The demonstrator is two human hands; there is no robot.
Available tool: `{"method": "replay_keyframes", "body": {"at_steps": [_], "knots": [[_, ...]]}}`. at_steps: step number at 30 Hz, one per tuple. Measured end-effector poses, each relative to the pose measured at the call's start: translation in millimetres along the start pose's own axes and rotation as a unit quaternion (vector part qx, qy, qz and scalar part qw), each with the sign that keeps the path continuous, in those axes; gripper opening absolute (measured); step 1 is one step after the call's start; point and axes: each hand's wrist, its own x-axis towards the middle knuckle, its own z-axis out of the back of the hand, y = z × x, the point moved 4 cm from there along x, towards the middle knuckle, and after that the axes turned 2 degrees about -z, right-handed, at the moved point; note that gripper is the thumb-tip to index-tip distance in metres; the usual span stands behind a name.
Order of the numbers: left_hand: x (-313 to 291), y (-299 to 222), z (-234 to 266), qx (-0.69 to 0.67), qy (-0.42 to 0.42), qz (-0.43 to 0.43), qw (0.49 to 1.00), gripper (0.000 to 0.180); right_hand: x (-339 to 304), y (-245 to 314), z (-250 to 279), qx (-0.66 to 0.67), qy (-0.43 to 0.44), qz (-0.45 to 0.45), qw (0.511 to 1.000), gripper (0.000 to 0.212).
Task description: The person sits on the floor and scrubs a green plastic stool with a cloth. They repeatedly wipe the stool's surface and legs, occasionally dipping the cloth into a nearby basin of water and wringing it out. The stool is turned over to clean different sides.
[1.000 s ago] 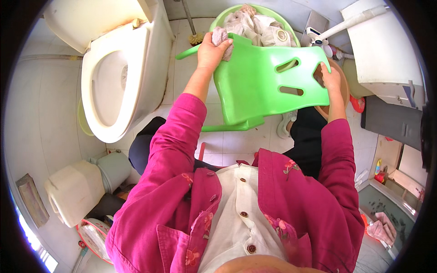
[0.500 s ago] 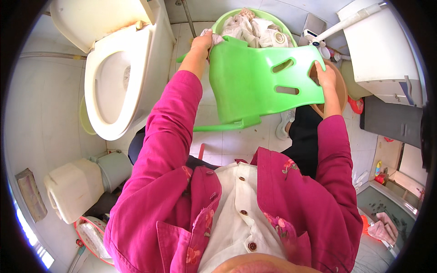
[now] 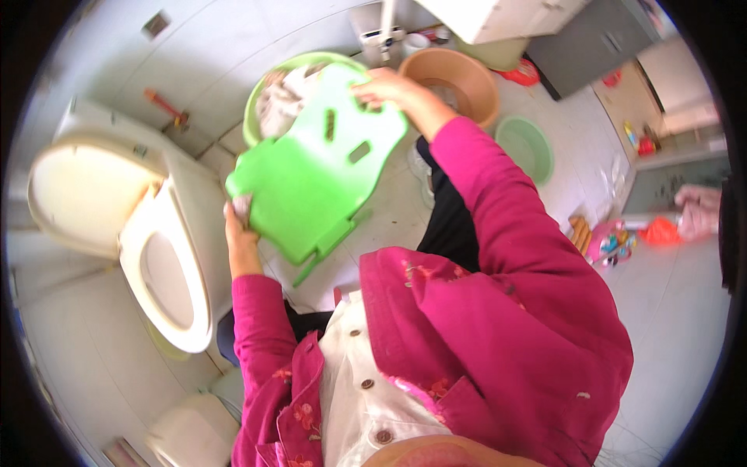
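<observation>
A light green plastic chair [image 3: 292,194] hangs tilted in front of me, its slotted backrest toward the far right and its seat toward the near left. My right hand [image 3: 381,87] is closed around the backrest's top edge, fingers over its rim. At the seat's left edge is my left hand [image 3: 240,227], closed on a small greyish-pink cloth [image 3: 243,205] pressed to the plastic. Behind the backrest stands a green basin [image 3: 250,124] with pale crumpled laundry [image 3: 282,101], which the chair partly covers.
A toilet [image 3: 192,268] with raised lid stands at left. To the right of the chair are an orange-brown basin [image 3: 484,86] and a mint basin [image 3: 543,152] on the tiled floor. Farther right are a white cabinet [image 3: 513,17], a dark grey cabinet [image 3: 595,47] and toys [image 3: 608,243].
My view has turned rightward, so the mint basin shows. The chair has tilted, its backrest up and its seat toward me on the left. Both hands keep their hold.
</observation>
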Motion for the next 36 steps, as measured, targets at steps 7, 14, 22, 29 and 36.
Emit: {"method": "replay_keyframes", "body": {"at_steps": [7,14,22,29,36], "knots": [[-47.2,-32.2,16.1,0.03,-0.084,-0.089,0.992,0.049,-98.3,93.3,-70.3,0.1,0.08,0.121,0.984,0.013],[-113.9,-87.3,-25.8,0.059,-0.036,-0.201,0.977,0.045,-224.1,174.2,-95.5,0.034,-0.009,0.208,0.978,0.02],[-204.2,-155.3,-109.0,-0.01,0.062,-0.37,0.927,0.046,-337.9,231.2,-81.4,0.031,-0.014,0.453,0.891,0.023],[-215.6,-207.8,-133.6,0.008,0.055,-0.362,0.931,0.052,-482.6,285.4,-14.8,0.085,-0.051,0.482,0.871,0.02],[-218.1,-182.1,-133.4,0.002,0.09,-0.289,0.953,0.061,-606.6,288.5,29.8,0.069,-0.071,0.59,0.801,0.024]]}}
